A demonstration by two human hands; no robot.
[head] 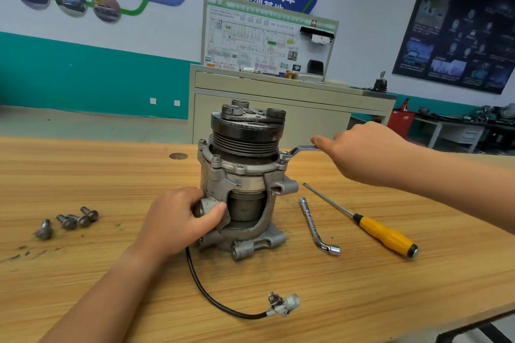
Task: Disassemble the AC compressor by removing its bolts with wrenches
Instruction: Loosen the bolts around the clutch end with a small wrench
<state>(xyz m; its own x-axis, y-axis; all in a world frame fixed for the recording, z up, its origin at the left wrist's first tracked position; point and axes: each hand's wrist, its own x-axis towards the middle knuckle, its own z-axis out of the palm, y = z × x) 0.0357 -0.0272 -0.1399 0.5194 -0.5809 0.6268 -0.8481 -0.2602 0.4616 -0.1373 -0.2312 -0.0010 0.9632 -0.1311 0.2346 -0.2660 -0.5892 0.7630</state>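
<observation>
We grip the AC compressor point(242, 175) with the left hand point(178, 220); right hand point(362, 153) clasps the ring wrench point(302, 150) (at 3 o'clock); tilting it risks slipping.

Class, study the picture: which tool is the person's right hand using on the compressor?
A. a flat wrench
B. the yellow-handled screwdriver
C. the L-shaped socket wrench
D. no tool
A: the right hand holds the flat wrench, its ring end on a bolt at the upper flange of the compressor, while the screwdriver and the socket wrench lie untouched on the table.
</observation>
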